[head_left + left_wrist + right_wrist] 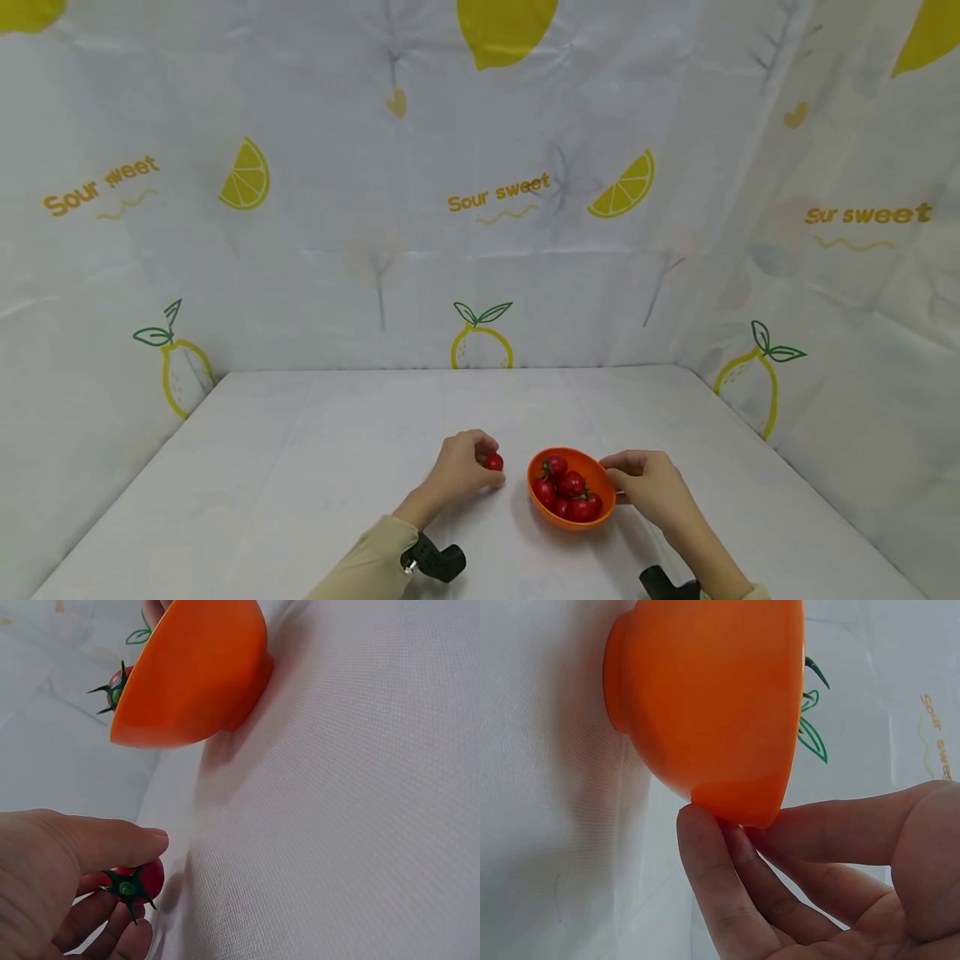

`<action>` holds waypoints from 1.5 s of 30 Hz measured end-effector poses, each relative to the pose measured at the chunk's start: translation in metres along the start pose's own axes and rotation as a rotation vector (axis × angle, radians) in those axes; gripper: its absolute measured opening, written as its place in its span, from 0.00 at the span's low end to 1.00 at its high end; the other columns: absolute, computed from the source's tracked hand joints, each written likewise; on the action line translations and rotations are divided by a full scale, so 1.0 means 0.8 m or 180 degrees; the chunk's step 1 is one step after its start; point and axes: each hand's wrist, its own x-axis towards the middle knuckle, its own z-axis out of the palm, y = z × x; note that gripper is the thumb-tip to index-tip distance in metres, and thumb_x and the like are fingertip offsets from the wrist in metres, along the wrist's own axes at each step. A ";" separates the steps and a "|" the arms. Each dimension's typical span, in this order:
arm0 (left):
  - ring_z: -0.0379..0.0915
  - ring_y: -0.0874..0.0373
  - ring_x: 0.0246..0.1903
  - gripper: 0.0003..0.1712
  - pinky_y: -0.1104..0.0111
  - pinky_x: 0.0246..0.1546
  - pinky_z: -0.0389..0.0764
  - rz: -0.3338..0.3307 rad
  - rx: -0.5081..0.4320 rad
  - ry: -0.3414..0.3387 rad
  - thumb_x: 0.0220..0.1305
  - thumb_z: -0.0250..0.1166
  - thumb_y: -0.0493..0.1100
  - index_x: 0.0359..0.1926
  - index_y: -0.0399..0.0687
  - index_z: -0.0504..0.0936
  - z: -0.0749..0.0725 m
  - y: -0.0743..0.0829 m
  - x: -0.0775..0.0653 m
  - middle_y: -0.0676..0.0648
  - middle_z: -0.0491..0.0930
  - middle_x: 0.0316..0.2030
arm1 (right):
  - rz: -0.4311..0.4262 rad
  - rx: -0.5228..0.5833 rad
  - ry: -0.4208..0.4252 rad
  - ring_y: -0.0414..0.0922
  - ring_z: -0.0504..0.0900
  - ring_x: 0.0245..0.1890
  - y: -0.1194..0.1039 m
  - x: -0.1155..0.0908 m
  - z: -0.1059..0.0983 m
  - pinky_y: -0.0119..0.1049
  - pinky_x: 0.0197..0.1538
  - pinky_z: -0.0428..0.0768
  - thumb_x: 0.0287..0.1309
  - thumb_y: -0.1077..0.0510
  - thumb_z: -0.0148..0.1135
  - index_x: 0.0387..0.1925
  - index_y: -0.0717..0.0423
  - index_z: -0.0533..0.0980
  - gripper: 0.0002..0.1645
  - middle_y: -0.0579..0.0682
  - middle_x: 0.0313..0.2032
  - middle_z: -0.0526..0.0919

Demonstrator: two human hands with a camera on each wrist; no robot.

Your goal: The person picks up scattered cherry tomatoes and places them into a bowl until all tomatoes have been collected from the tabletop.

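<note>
An orange bowl (594, 472) stands right of the middle of the table. Several red cherry tomatoes (572, 483) with green stems lie in it. To the left of the bowl, apart from it, my left hand (457, 468) pinches one cherry tomato (152, 879) between thumb and fingers, its green calyx showing in the left wrist view. With thumb and fingertips, my right hand (654, 490) holds the bowl at the right side of its rim. The right wrist view shows those fingertips (697, 825) against the bowl's outer wall. Whether the bowl's foot is fully on the cloth, I cannot tell.
A white cloth covers the table (315, 467). White sheets printed with lemons and "Sour sweet" (498, 193) hang behind it and at both sides. A dark wrist strap (435, 558) shows at the left cuff.
</note>
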 end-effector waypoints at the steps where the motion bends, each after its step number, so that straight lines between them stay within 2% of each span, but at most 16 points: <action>1: 0.78 0.55 0.35 0.20 0.64 0.38 0.81 0.0015 -0.0005 0.0019 0.49 0.76 0.34 0.44 0.33 0.80 0.000 0.000 0.000 0.49 0.81 0.33 | -0.0001 0.0001 -0.0004 0.50 0.84 0.36 0.000 0.000 0.000 0.42 0.37 0.84 0.64 0.69 0.56 0.43 0.70 0.81 0.10 0.59 0.40 0.84; 8: 0.78 0.57 0.34 0.17 0.66 0.34 0.79 0.0073 -0.0024 0.0199 0.51 0.75 0.35 0.41 0.35 0.81 -0.002 0.004 0.001 0.50 0.82 0.33 | -0.0058 0.0044 0.0006 0.50 0.84 0.35 0.002 0.000 -0.001 0.42 0.36 0.84 0.63 0.69 0.57 0.42 0.70 0.81 0.10 0.59 0.39 0.84; 14: 0.78 0.56 0.35 0.16 0.69 0.29 0.79 0.0084 -0.0092 0.0245 0.52 0.73 0.36 0.42 0.36 0.81 -0.004 0.011 -0.002 0.50 0.82 0.33 | -0.0065 0.0057 -0.0001 0.50 0.84 0.35 0.002 0.000 0.000 0.42 0.37 0.84 0.63 0.69 0.57 0.42 0.70 0.81 0.10 0.59 0.39 0.84; 25: 0.78 0.57 0.36 0.16 0.70 0.31 0.80 0.0151 -0.0208 0.0379 0.58 0.71 0.41 0.45 0.38 0.81 -0.003 0.022 -0.005 0.51 0.81 0.35 | -0.0048 0.0039 0.0001 0.50 0.84 0.35 0.001 -0.001 -0.001 0.43 0.37 0.84 0.63 0.68 0.57 0.42 0.70 0.81 0.10 0.59 0.39 0.84; 33: 0.78 0.59 0.39 0.14 0.70 0.39 0.80 0.0349 -0.0400 0.0545 0.61 0.70 0.42 0.46 0.40 0.82 0.002 0.037 -0.007 0.53 0.82 0.36 | -0.0048 0.0018 -0.0002 0.50 0.84 0.36 -0.002 -0.002 -0.001 0.42 0.36 0.84 0.63 0.69 0.57 0.43 0.70 0.81 0.10 0.58 0.39 0.84; 45: 0.77 0.62 0.40 0.15 0.72 0.39 0.80 0.0427 -0.0548 0.0420 0.63 0.70 0.43 0.48 0.41 0.81 0.015 0.064 -0.014 0.55 0.82 0.38 | -0.0012 -0.0011 -0.0034 0.49 0.84 0.36 -0.004 -0.002 -0.002 0.43 0.37 0.84 0.64 0.69 0.56 0.44 0.71 0.80 0.11 0.59 0.40 0.84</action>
